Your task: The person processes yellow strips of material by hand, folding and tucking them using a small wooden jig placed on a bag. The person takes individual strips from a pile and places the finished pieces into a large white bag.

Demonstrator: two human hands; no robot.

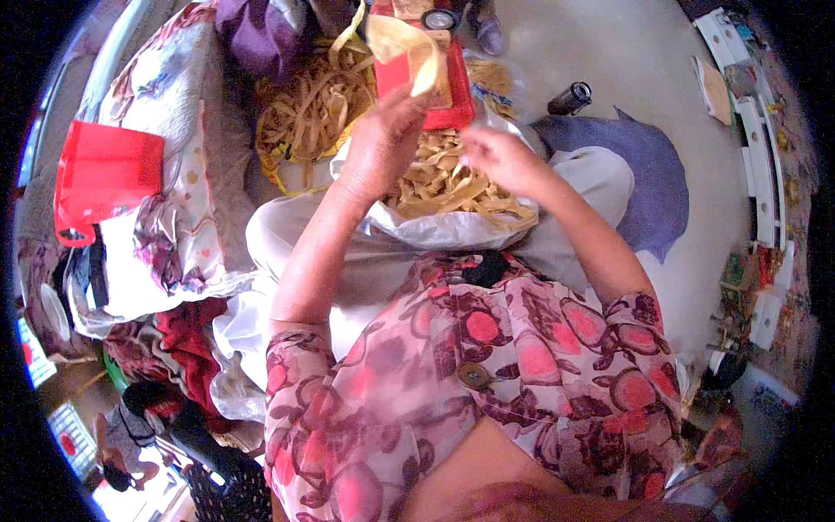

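My left hand (pixel 384 143) is raised with its fingers closed at the lower end of a pale yellow strip (pixel 402 42). That strip loops up over a red device (pixel 452 74) with a dark wheel (pixel 438 19) on top. My right hand (pixel 506 160), blurred, hovers at the right of the device's lower edge; its fingers are smeared by motion. Beneath both hands, on my lap, a white bag (pixel 409 228) holds a heap of short tan pieces (pixel 457 193). I cannot tell what material the strip is.
Left of the device lies a pile of long tan strips (pixel 304 113). A red bucket (pixel 109 170) lies tipped on the covered bed at left. To the right are a dark cylinder (pixel 570 98) and a blue-grey cloth (pixel 657 187) on the floor.
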